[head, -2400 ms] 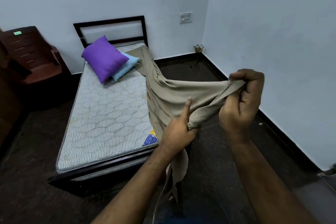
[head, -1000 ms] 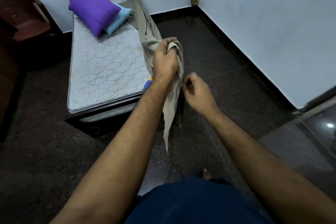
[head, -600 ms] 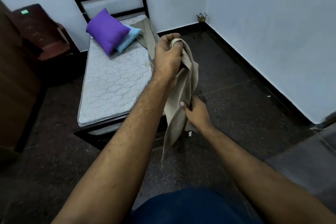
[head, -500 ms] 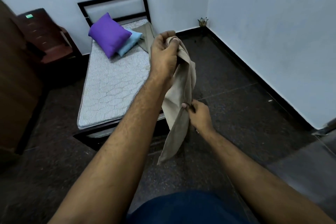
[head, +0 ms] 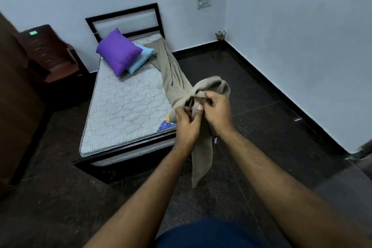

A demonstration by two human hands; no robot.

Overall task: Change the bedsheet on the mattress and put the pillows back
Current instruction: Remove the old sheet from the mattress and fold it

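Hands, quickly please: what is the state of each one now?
Left hand: closed, gripping the beige bedsheet.
Right hand: closed, pinching the same bedsheet.

head-worn view, facing down toward bed

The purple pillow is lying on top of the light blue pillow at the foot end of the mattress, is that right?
Not quite. The purple pillow does lie on the light blue pillow, but they sit at the head end of the mattress, close to the black headboard, not at the foot. The head view shows this.
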